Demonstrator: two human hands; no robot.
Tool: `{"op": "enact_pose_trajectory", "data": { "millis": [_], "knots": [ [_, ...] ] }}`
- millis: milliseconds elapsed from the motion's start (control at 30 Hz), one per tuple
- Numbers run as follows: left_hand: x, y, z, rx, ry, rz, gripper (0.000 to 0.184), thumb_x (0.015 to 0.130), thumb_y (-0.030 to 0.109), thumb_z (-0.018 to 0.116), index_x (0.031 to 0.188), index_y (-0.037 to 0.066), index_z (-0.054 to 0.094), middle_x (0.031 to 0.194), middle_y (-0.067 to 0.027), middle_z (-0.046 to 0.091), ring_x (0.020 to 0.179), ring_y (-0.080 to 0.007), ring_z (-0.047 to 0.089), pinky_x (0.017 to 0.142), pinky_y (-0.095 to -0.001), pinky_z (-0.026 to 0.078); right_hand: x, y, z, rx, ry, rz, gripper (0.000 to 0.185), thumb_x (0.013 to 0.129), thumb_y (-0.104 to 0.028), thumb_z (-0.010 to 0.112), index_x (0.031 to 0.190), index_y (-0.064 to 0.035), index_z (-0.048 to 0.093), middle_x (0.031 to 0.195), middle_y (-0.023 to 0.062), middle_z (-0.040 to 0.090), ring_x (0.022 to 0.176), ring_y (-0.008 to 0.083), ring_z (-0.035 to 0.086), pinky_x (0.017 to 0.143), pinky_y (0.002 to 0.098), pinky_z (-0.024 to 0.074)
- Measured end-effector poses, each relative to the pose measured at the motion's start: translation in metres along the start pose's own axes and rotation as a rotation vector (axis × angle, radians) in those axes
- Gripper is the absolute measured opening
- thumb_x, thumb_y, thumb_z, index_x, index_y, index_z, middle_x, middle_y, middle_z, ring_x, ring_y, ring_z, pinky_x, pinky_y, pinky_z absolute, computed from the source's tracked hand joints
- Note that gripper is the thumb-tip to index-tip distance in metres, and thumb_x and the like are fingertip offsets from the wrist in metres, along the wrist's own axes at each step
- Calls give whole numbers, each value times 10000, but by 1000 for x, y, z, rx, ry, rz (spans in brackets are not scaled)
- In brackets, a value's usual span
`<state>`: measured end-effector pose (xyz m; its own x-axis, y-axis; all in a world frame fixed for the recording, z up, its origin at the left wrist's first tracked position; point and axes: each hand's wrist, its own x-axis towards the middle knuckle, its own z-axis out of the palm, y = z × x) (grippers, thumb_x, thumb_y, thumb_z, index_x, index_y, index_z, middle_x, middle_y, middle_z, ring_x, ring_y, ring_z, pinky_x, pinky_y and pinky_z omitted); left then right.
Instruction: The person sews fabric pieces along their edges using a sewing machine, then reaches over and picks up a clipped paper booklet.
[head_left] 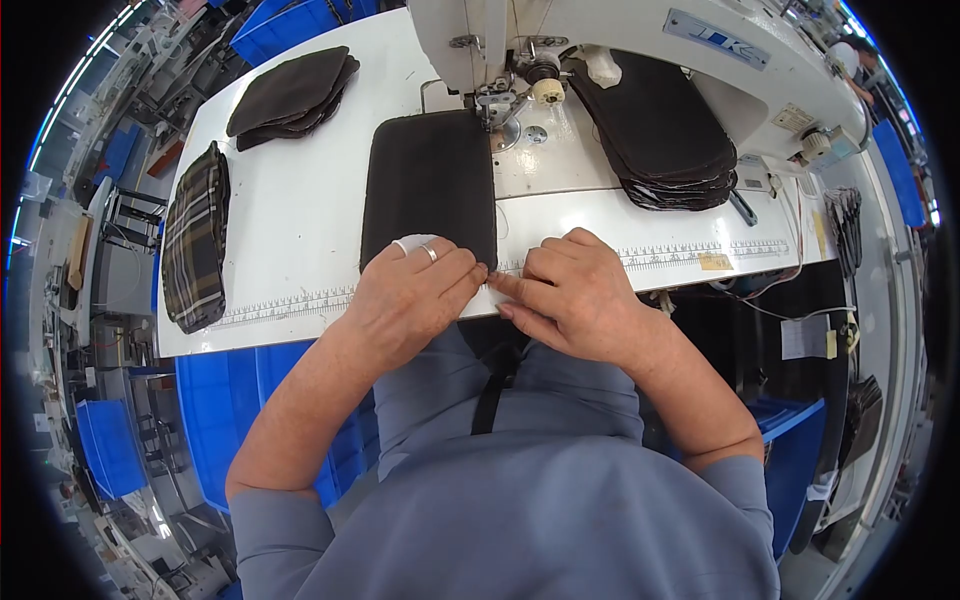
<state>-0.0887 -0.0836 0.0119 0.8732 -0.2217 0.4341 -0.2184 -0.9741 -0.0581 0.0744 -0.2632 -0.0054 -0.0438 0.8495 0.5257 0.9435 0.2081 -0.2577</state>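
Observation:
A dark rectangular fabric piece (430, 185) lies on the white sewing table (290, 215), its top right edge beside the needle area of the sewing machine (495, 105). My left hand (420, 290), with a ring and a white wrap on one finger, presses on the piece's lower edge, its fingers bent together. My right hand (570, 295) is at the lower right corner, its index fingertip meeting the left fingertips there. The fingers of my right hand are curled, thumb and index a little apart; what they may hold is too small to see.
Dark pieces (290, 95) lie at the back left, a plaid stack (198, 240) at the left edge. Another dark stack (665, 125) sits right of the needle, under the machine arm. Blue bins (215, 420) stand below the table. A person (853, 62) is far right.

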Motion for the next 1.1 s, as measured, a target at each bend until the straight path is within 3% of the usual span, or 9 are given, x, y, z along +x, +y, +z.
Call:
{"op": "enact_pose_trajectory", "data": {
  "millis": [200,467,600,767,900,933,1000,1067,1100],
  "knots": [
    [3,-1,-2,-69,-39,-21,171,837,107,705,995,45,715,892,-25,607,830,-183,648,648,-339,514,0,2,-4,32,-15,26,174,818,-180,783,961,-91,740,801,31,549,749,219,579,673,366,429],
    [7,-1,-10,-93,-168,-15,161,834,91,686,983,32,708,892,-51,619,800,-214,657,665,-359,537,7,3,-2,178,40,189,246,808,-128,793,1018,-84,671,1003,68,692,865,274,662,749,411,524],
    [7,-6,-1,-229,-52,-111,117,798,58,749,910,38,721,841,-61,648,748,-246,672,634,-371,535,12,1,-1,154,43,180,271,813,-131,787,1041,-70,653,973,99,685,903,306,675,759,437,533],
    [8,-6,1,-474,56,-297,144,740,7,801,865,39,738,821,-80,689,734,-273,689,624,-362,541,17,8,8,31,103,94,187,804,-127,761,963,-81,674,891,44,682,824,258,666,701,388,506],
    [16,-5,2,-408,152,-304,154,756,86,829,871,58,730,858,-57,685,777,-262,681,662,-374,541,20,14,7,-14,123,-13,151,782,-132,708,924,-94,678,879,18,679,776,220,650,670,365,482],
    [18,-6,2,-365,215,-295,159,768,142,833,870,80,727,866,-38,675,793,-249,675,663,-383,536,20,14,6,-12,136,-22,163,767,-122,764,913,-96,696,889,8,698,756,199,651,660,353,480],
    [10,-13,3,-360,139,-253,174,764,161,840,865,79,724,873,-34,672,809,-250,671,676,-391,531,19,15,5,-9,147,-32,184,753,-112,820,903,-98,714,899,-2,717,736,178,652,650,340,479],
    [7,-15,3,-355,64,-210,190,761,179,847,860,78,720,879,-29,669,825,-250,666,689,-400,526,19,16,4,-14,148,-66,163,757,-145,673,911,-92,678,858,10,664,760,200,635,656,345,465],
    [6,-15,3,-358,24,-203,184,769,184,844,851,76,720,875,-21,665,816,-247,661,687,-405,520,19,17,4,-15,148,-66,163,757,-145,673,911,-92,678,858,10,664,760,200,635,656,345,465]
  ]
}}
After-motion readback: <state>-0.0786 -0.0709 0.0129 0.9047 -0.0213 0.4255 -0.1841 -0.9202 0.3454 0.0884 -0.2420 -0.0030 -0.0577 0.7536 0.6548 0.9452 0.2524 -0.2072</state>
